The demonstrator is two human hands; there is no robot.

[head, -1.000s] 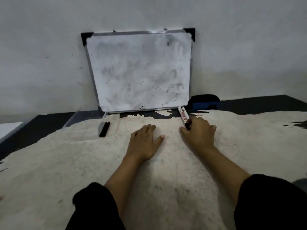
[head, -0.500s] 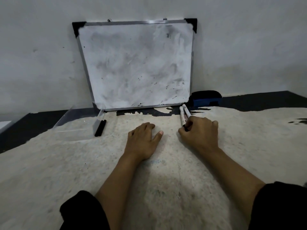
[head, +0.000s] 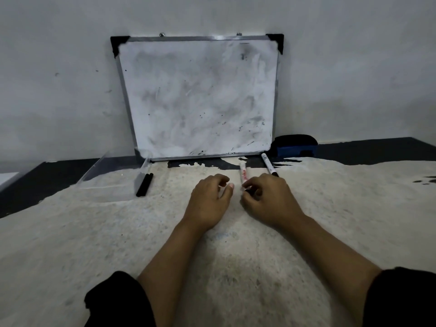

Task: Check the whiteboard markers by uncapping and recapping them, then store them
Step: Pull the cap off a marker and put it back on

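Right hand pinching a red-printed marker, left hand beside it

The right hand [head: 266, 197] gripped the near end of a red-printed marker [head: 244, 173]; the left hand [head: 210, 197] lay empty, fingers loosely curled, just beside. A second marker [head: 269, 164] lay right of it, two black markers [head: 144, 184] by a clear tray [head: 111, 182], a whiteboard [head: 198, 97] and eraser [head: 295, 145] behind.

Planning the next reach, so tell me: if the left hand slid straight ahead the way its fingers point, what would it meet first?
Probably the whiteboard bottom edge; the left hand has bare mat ahead, though depth is unclear.
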